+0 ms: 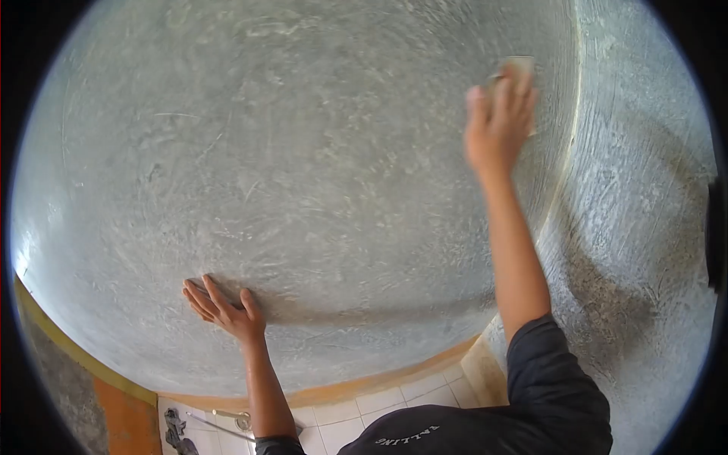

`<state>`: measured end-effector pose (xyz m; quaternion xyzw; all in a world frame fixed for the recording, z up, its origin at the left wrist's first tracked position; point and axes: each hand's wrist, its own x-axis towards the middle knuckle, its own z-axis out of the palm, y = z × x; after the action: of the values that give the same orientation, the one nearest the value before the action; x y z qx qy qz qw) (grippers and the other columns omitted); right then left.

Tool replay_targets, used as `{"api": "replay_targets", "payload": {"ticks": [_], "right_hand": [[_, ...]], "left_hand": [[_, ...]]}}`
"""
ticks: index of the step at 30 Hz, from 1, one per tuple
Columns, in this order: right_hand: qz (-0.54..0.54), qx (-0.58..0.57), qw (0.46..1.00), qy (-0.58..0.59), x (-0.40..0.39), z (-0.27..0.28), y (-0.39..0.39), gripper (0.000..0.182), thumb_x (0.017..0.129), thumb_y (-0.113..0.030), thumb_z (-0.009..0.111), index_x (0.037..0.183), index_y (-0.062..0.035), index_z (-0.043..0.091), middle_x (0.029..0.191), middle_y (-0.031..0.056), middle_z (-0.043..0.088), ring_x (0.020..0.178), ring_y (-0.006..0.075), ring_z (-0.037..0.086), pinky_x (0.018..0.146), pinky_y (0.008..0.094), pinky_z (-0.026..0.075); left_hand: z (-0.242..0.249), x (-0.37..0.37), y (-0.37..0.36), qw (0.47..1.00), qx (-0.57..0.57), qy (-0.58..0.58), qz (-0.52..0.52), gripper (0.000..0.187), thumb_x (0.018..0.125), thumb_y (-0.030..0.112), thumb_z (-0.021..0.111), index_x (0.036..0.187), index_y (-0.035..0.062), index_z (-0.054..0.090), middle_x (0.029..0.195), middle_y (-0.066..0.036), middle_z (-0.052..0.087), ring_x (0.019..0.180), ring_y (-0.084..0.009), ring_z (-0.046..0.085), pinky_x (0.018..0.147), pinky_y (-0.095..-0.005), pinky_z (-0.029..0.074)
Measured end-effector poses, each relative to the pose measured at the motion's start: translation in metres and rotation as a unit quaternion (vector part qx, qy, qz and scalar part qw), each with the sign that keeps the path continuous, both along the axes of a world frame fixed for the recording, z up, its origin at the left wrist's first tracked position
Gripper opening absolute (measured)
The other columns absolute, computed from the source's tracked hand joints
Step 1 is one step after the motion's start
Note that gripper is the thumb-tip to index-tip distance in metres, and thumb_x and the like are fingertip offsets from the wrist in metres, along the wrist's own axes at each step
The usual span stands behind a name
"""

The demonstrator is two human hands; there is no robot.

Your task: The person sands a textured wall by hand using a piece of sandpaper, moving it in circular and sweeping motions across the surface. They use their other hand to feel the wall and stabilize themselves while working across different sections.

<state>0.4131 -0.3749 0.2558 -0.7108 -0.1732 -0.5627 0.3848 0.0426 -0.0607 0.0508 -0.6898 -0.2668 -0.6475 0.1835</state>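
A large grey plastered wall (326, 189) with a swirled, scratched surface fills most of the head view. High on its right side my right hand (497, 136) presses a pale tan rectangular piece, which looks like sandpaper (522, 65), against the plaster. The hand and the piece are slightly blurred, and the fingers cover most of it. Lower left, my left hand (227, 312) rests on the wall with its fingers spread, holding nothing.
A second rough grey wall (644, 227) meets the first at a corner on the right. An orange-brown band (364, 385) runs along the wall's base above white floor tiles (337, 412). A dark crumpled item (177, 432) and a thin hose (220, 427) lie at lower left.
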Motion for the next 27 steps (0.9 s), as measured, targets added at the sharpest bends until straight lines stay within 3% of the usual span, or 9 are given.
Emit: {"api": "replay_targets", "payload": {"ticks": [2,4,7,12,16,19,20,23,27], "right_hand": [[0.034,-0.059,0.995,-0.071,-0.073,-0.022,0.051,0.078,0.102,-0.062,0.044,0.164,-0.0167,0.026,0.174,0.0153,0.005,0.159,0.0423,0.005,0.124,0.0652,0.010],[0.107,-0.208,0.968,-0.086,-0.138,-0.058,0.095,0.087,0.098,-0.066,0.049,0.167,-0.0249,0.018,0.174,0.0148,0.002,0.159,0.0426,0.002,0.125,0.0645,0.011],[0.256,-0.349,0.882,-0.190,-0.197,-0.129,0.149,0.083,0.097,-0.064,0.055,0.166,-0.0306,0.022,0.174,0.0079,0.014,0.160,0.0362,0.008,0.125,0.0605,0.017],[0.222,-0.400,0.862,-0.217,-0.195,-0.143,0.149,0.077,0.098,-0.063,0.054,0.164,-0.0381,0.025,0.174,0.0020,0.015,0.160,0.0330,0.011,0.125,0.0582,0.022],[0.130,-0.273,0.937,-0.173,-0.136,-0.100,0.100,0.075,0.099,-0.069,0.045,0.164,-0.0370,0.025,0.174,0.0054,0.007,0.160,0.0348,0.008,0.124,0.0624,0.016],[0.039,-0.104,0.983,-0.148,-0.057,-0.068,0.035,0.081,0.099,-0.069,0.043,0.164,-0.0243,0.029,0.173,0.0100,0.020,0.159,0.0366,0.015,0.125,0.0640,0.010],[0.015,-0.041,0.997,-0.064,-0.030,-0.063,0.013,0.080,0.100,-0.069,0.041,0.164,-0.0224,0.029,0.173,0.0115,0.020,0.159,0.0366,0.015,0.126,0.0617,0.009],[0.019,0.069,0.997,0.026,0.049,-0.056,-0.052,0.075,0.105,-0.060,0.033,0.166,-0.0167,0.024,0.174,0.0130,0.014,0.160,0.0375,0.009,0.127,0.0598,0.007],[0.012,0.080,0.995,0.052,0.077,-0.073,-0.063,0.076,0.106,-0.060,0.030,0.167,-0.0155,0.019,0.175,0.0141,0.008,0.160,0.0394,0.005,0.127,0.0598,0.006]], "left_hand": [[-0.004,0.001,0.006,1.000,0.011,-0.005,0.002,0.076,0.105,0.058,0.044,0.160,0.0068,0.036,0.169,-0.022,0.022,0.157,-0.0432,0.017,0.123,-0.0635,0.014],[-0.006,0.002,0.008,1.000,0.022,-0.004,0.004,0.076,0.105,0.058,0.044,0.159,0.0054,0.037,0.169,-0.023,0.023,0.157,-0.0439,0.018,0.123,-0.0638,0.014],[-0.006,-0.003,0.011,1.000,0.028,0.001,0.008,0.076,0.104,0.062,0.042,0.158,0.0074,0.040,0.167,-0.024,0.028,0.155,-0.0449,0.022,0.122,-0.0644,0.017],[-0.008,-0.032,0.046,0.999,0.050,0.009,-0.010,0.076,0.102,0.064,0.043,0.154,0.0080,0.044,0.165,-0.025,0.029,0.155,-0.0451,0.023,0.121,-0.0652,0.018],[-0.005,-0.039,0.059,0.998,0.062,-0.011,0.001,0.074,0.102,0.063,0.043,0.154,0.0096,0.044,0.166,-0.023,0.030,0.154,-0.0439,0.024,0.121,-0.0645,0.020],[-0.003,-0.038,0.056,0.998,0.060,-0.015,0.001,0.073,0.102,0.062,0.043,0.154,0.0098,0.045,0.165,-0.023,0.031,0.154,-0.0430,0.024,0.121,-0.0645,0.019],[-0.002,-0.038,0.056,0.998,0.063,-0.016,0.003,0.074,0.102,0.062,0.043,0.154,0.0096,0.044,0.165,-0.023,0.031,0.155,-0.0429,0.024,0.121,-0.0645,0.019],[-0.002,-0.038,0.056,0.998,0.060,-0.018,-0.001,0.075,0.102,0.063,0.043,0.154,0.0094,0.045,0.165,-0.023,0.031,0.155,-0.0428,0.024,0.121,-0.0642,0.019],[-0.003,-0.037,0.057,0.998,0.055,-0.022,-0.003,0.075,0.102,0.064,0.043,0.153,0.0097,0.046,0.165,-0.023,0.033,0.154,-0.0425,0.025,0.121,-0.0637,0.019]]}}
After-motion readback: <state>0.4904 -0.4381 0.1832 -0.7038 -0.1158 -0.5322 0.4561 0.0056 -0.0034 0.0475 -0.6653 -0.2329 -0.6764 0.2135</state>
